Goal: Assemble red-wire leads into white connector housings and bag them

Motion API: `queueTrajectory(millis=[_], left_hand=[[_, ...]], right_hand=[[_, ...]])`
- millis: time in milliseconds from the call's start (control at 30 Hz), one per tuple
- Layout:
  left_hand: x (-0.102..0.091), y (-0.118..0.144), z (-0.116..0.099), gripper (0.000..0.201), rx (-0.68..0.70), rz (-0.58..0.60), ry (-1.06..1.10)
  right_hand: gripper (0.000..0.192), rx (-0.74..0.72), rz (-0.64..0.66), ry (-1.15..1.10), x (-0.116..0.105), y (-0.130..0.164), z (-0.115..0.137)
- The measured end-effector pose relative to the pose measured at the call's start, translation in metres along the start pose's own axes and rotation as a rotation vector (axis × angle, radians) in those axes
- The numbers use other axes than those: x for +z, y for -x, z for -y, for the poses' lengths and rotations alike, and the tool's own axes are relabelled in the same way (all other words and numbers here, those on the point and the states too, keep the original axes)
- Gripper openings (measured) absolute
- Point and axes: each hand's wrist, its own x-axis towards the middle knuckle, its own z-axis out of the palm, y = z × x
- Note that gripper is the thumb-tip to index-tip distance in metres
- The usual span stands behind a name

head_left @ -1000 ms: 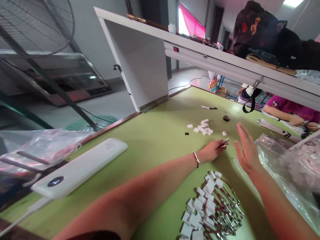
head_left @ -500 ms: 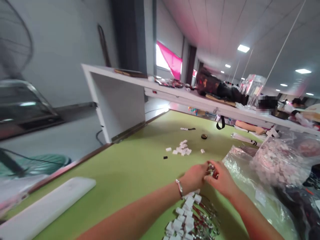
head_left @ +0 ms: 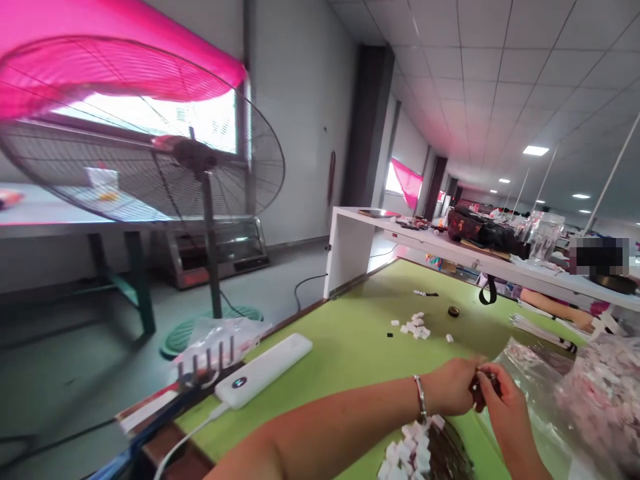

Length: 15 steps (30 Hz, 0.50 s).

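My left hand [head_left: 453, 393] and my right hand [head_left: 500, 400] meet over the green table [head_left: 350, 340], fingers pinched together on a small metal part [head_left: 481, 381] between them. A silver bracelet circles my left wrist. Just below my hands lies a heap of white tags with dark red cords [head_left: 420, 453]. A small cluster of loose white pieces [head_left: 414, 327] sits farther out on the table.
A white power bank [head_left: 263, 370] with a cable lies at the table's left edge. Clear plastic bags of pale parts [head_left: 595, 400] fill the right side. A white shelf [head_left: 450, 243] spans the table's far end. A large floor fan [head_left: 150, 153] stands left. Another person's arm [head_left: 555, 308] rests far right.
The camera has tilted up and swung left, bringing the fan and room into view. My right hand, open a second ago, has closed in on the small part beside my left hand.
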Motion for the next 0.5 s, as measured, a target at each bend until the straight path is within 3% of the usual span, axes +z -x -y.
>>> queueTrajectory(millis=[133, 233, 333, 433, 500], left_hand=[[-0.011, 0.005, -0.010, 0.007, -0.026, -0.006, -0.004], [-0.022, 0.010, -0.020, 0.018, -0.126, 0.085, 0.014], [-0.032, 0.018, -0.031, 0.027, -0.123, 0.101, -0.171], [-0.063, 0.028, -0.038, 0.025, -0.035, -0.059, -0.411], [-0.105, 0.033, -0.042, 0.023, -0.094, -0.235, -0.493]], right_hand=[[0.046, 0.036, -0.086, -0.066, -0.009, -0.001, -0.001], [0.045, 0.031, -0.151, -0.099, -0.014, 0.001, 0.002], [0.043, 0.016, -0.127, -0.175, -0.014, 0.004, 0.009], [0.060, 0.036, -0.008, -0.308, -0.016, 0.010, 0.008], [0.071, 0.042, -0.018, -0.317, -0.021, 0.016, -0.005]])
